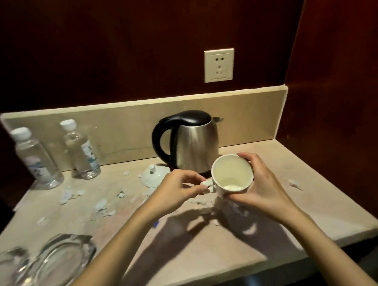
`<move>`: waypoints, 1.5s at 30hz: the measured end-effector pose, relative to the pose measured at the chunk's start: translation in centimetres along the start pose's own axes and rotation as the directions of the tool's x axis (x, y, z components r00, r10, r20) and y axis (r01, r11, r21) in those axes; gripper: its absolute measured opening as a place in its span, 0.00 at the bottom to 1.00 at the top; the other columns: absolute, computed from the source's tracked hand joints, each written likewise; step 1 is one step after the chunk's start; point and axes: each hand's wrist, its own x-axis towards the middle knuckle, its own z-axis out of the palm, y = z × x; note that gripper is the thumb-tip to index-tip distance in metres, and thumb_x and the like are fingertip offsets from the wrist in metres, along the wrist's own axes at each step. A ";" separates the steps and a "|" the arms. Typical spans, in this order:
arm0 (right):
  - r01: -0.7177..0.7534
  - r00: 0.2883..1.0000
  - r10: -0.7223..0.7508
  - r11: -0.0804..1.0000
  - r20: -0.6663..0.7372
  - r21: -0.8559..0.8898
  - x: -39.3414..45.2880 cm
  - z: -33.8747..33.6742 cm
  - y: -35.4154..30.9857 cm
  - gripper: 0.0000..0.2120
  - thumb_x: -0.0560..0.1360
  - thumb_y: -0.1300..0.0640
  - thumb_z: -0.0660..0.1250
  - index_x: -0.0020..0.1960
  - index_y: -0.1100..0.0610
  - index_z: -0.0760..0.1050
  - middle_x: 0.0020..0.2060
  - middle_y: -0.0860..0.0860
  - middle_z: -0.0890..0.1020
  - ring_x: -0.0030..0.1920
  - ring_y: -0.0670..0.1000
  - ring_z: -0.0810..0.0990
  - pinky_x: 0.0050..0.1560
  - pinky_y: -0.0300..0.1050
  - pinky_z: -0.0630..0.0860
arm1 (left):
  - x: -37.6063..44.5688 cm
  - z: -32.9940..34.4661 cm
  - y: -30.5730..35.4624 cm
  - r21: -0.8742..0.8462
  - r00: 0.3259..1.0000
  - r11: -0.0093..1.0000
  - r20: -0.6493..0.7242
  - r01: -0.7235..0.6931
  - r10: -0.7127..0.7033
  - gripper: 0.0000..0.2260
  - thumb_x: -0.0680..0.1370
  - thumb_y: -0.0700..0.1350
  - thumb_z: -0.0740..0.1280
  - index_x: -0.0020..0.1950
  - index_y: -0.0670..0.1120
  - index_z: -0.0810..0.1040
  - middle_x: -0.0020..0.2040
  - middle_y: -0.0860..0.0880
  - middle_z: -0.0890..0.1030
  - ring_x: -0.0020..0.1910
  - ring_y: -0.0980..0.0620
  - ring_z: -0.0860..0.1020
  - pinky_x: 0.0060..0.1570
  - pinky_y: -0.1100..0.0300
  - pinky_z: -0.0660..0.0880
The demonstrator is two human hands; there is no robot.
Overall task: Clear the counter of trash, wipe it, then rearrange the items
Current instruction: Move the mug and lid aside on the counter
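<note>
A white cup (232,175) is held above the beige counter (297,193), tilted with its mouth toward me. My right hand (261,182) grips the cup's body from the right. My left hand (177,190) pinches the cup's handle on its left side. Several scraps of torn white paper (101,204) lie scattered over the counter's left and middle, and one scrap (295,184) lies at the right. A white cup lid (153,176) rests on the counter behind my left hand.
A steel kettle with a black handle (192,142) stands just behind the cup. Two water bottles (37,158) (82,151) stand at the back left. Two glass ashtrays (56,266) (3,273) sit at the front left. A wall socket (219,65) is above.
</note>
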 end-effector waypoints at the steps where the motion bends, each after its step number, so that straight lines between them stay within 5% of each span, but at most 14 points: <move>1: 0.019 0.999 -0.020 1.000 0.032 0.012 0.6 0.8 -0.8 0.41 0.57 0.51 0.82 0.63 0.47 0.64 0.56 0.44 0.73 0.57 0.43 0.73 0.56 0.32 0.70 | -0.8 -1.0 -0.4 0.002 1.000 1.000 -0.027 0.012 -0.012 0.04 0.76 0.44 0.70 0.49 0.47 0.83 0.43 0.50 0.86 0.43 0.56 0.83 0.43 0.62 0.77; 4: 0.085 0.989 -0.089 0.996 0.117 0.041 2.3 3.4 -3.3 0.43 0.55 0.46 0.82 0.64 0.53 0.67 0.57 0.47 0.75 0.57 0.47 0.75 0.57 0.42 0.73 | -3.4 -4.2 -1.2 0.007 0.992 0.999 -0.121 0.038 -0.037 0.05 0.77 0.45 0.69 0.49 0.48 0.84 0.42 0.50 0.85 0.44 0.53 0.84 0.43 0.57 0.78; 11: 0.171 0.938 -0.211 0.972 0.275 0.160 6.0 10.9 -10.0 0.42 0.58 0.43 0.80 0.66 0.54 0.67 0.58 0.46 0.75 0.58 0.46 0.74 0.58 0.42 0.72 | -9.4 -11.8 -2.7 -0.013 0.915 0.985 -0.368 0.172 -0.165 0.04 0.77 0.45 0.68 0.47 0.47 0.83 0.38 0.53 0.84 0.40 0.54 0.83 0.41 0.64 0.78; 21: 0.185 0.838 -0.353 0.902 0.417 0.390 10.8 23.9 -18.8 0.44 0.61 0.48 0.81 0.70 0.58 0.64 0.64 0.53 0.74 0.62 0.51 0.73 0.63 0.45 0.70 | -15.7 -21.4 -6.5 -0.032 0.647 0.949 -0.724 0.315 -0.239 0.05 0.76 0.44 0.69 0.49 0.44 0.84 0.42 0.46 0.85 0.41 0.49 0.83 0.42 0.61 0.79; 28: 0.175 0.757 -0.369 0.910 0.540 0.376 12.9 31.3 -21.7 0.43 0.62 0.48 0.80 0.71 0.58 0.64 0.65 0.54 0.73 0.60 0.51 0.73 0.58 0.42 0.69 | -17.7 -24.7 -10.8 -0.072 0.477 0.920 -0.838 0.384 -0.265 0.03 0.77 0.41 0.68 0.47 0.45 0.82 0.41 0.43 0.85 0.41 0.47 0.84 0.37 0.67 0.79; 34: 0.152 0.735 -0.348 0.921 0.581 0.359 14.1 34.2 -22.0 0.45 0.61 0.50 0.81 0.72 0.59 0.64 0.67 0.55 0.73 0.64 0.53 0.73 0.65 0.45 0.69 | -17.7 -25.5 -12.9 -0.153 0.438 0.916 -0.841 0.371 -0.317 0.05 0.78 0.40 0.67 0.45 0.47 0.81 0.43 0.44 0.85 0.44 0.44 0.84 0.46 0.56 0.80; 39: 0.165 0.720 -0.363 0.917 0.592 0.362 14.8 35.0 -22.4 0.43 0.63 0.51 0.80 0.71 0.60 0.66 0.65 0.55 0.75 0.62 0.52 0.74 0.61 0.41 0.68 | -17.6 -26.2 -13.9 -0.182 0.426 0.916 -0.841 0.358 -0.334 0.06 0.78 0.39 0.66 0.45 0.47 0.81 0.43 0.45 0.85 0.45 0.42 0.83 0.44 0.57 0.80; 45: 0.223 0.700 -0.390 0.916 0.599 0.334 14.7 35.1 -22.7 0.45 0.64 0.50 0.79 0.74 0.61 0.61 0.69 0.56 0.71 0.67 0.55 0.71 0.67 0.47 0.67 | -17.9 -26.3 -14.2 -0.188 0.458 0.896 -0.806 0.402 -0.375 0.05 0.79 0.40 0.64 0.49 0.46 0.80 0.45 0.46 0.84 0.46 0.45 0.83 0.46 0.55 0.79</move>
